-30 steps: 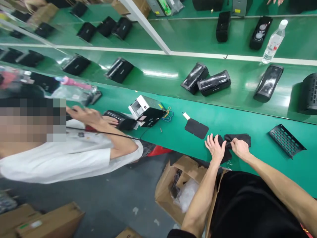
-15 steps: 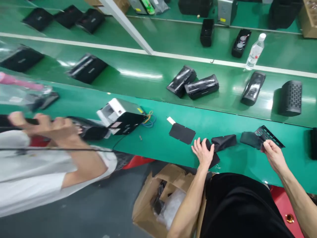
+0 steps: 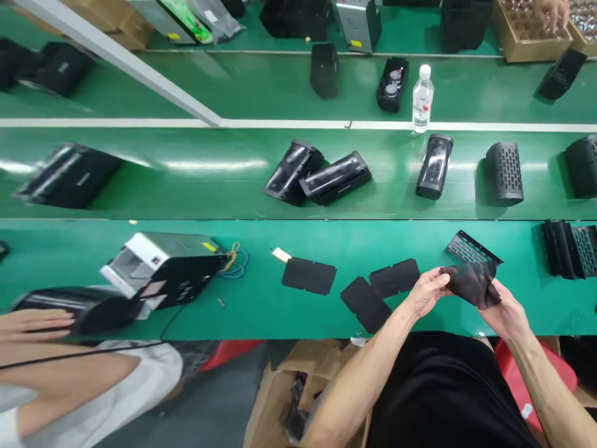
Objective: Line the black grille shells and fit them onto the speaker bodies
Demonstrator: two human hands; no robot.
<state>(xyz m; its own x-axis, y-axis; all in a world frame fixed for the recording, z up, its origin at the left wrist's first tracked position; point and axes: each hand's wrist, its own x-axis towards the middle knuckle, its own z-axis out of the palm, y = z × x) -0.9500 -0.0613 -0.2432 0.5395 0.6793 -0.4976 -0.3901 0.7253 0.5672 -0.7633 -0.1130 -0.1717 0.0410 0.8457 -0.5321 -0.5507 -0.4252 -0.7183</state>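
Note:
Between my two hands a thin, dark piece of mesh cloth is held up above the green table. My left hand pinches its left edge, and my right hand grips the right edge. Just behind the cloth lies a black perforated grille panel, its lower part covered from view. Left of my left hand, black rectangular sheets rest flat: one close to my wrist, another nearer the table edge, and a third farther left beside a small white strip.
A boxy machine with cables stands left, beside a co-worker's hand on a black cylinder. Black speaker housings and a water bottle stand on the line behind. Stacked grilles sit right; a cardboard box is below.
My left hand has left the black sheets and moved right to grasp the cloth. My right hand has drawn the cloth toward me, off the grille. The view has shifted right and levelled.

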